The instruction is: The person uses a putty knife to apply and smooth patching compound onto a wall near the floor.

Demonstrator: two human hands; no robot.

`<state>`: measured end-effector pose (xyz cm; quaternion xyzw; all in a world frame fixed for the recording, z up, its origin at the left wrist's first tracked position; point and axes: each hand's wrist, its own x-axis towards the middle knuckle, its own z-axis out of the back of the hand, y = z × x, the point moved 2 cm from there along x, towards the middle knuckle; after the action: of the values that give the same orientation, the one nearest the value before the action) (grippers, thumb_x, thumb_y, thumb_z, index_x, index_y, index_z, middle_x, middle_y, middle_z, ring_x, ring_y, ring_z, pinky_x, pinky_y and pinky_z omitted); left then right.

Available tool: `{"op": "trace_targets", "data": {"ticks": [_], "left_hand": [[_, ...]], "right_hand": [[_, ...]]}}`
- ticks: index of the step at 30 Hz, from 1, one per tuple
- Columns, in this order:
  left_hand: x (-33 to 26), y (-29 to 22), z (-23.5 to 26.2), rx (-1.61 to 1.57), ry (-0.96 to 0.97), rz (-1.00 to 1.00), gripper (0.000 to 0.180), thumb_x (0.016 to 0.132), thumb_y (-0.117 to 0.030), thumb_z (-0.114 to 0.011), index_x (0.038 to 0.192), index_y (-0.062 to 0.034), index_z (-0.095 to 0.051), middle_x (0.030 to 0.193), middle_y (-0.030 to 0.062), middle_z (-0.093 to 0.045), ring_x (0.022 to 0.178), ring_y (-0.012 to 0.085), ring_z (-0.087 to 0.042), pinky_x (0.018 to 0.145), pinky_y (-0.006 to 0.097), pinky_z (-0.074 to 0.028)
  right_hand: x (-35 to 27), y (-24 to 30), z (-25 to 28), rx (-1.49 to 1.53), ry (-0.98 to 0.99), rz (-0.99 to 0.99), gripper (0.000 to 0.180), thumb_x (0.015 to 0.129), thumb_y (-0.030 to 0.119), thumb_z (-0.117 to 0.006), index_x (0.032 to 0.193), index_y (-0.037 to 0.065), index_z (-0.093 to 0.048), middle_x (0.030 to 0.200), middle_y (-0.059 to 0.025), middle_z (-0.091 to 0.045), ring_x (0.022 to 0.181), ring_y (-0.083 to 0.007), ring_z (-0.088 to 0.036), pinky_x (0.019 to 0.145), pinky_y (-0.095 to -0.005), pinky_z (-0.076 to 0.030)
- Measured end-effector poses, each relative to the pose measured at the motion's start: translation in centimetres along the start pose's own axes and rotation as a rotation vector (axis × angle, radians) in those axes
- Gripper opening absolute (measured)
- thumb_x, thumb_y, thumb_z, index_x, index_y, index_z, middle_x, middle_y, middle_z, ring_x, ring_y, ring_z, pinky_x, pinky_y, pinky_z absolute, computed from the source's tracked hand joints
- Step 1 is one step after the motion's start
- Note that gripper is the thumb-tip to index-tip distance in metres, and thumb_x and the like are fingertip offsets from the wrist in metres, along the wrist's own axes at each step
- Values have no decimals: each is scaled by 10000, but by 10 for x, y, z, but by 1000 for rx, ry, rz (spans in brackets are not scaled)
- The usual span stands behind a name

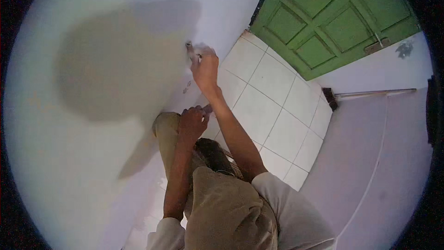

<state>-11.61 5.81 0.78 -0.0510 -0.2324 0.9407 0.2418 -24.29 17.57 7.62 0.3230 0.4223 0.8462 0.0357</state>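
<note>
On the pale wall, a small round fitting (188, 45) with a dark opening sticks out. My right hand (206, 68) is up against the wall just beside it, fingers curled and pinched together; whatever lies between them is blurred and too small to name. Lower down, close to my bent knee (166, 121), is my left hand (192, 124), its fingers closed. A small brownish piece (207, 109) shows at its fingertips, partly behind my right forearm, and its kind cannot be made out.
White floor tiles (259, 106) stretch to the right of my arms. A green panelled door (323, 18) stands at the upper right. A brush with a long handle (330, 98) lies along the far wall. Small dark marks (187, 87) are on the wall below the fitting.
</note>
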Motion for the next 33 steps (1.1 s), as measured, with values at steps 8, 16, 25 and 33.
{"op": "trace_targets", "data": {"ticks": [8, 16, 25, 33], "left_hand": [[8, 1, 6, -608, -173, 27, 167, 862, -60, -646, 1019, -70, -701, 1007, 138, -663, 923, 323, -651, 820, 413, -529], [13, 0, 15, -849, -282, 128, 227, 881, 46, -620, 1058, -69, -703, 995, 86, -679, 881, 199, -664, 778, 328, -526], [9, 4, 16, -643, -321, 62, 192, 876, 11, -624, 1036, -64, -700, 989, 111, -671, 884, 256, -661, 771, 333, -527], [9, 2, 19, -690, -333, 108, 217, 916, -35, -620, 1120, -68, -685, 1082, 132, -648, 963, 253, -658, 794, 357, -545]], "right_hand": [[-21, -54, 38, 228, 142, -548, 199, 907, 185, -673, 848, 7, -739, 767, -83, -696, 688, -127, -607, 664, -301, -477], [-31, -66, 39, 775, 265, -707, 242, 937, 211, -641, 986, -14, -712, 911, -57, -688, 808, -138, -620, 746, -299, -504], [-33, -52, 31, 794, 265, -739, 214, 946, 141, -653, 1083, -19, -692, 912, -61, -696, 798, -144, -659, 773, -313, -563], [-40, -67, 29, 794, 296, -741, 199, 939, 139, -614, 1084, 21, -683, 864, -36, -664, 768, -135, -627, 731, -300, -527]]}}
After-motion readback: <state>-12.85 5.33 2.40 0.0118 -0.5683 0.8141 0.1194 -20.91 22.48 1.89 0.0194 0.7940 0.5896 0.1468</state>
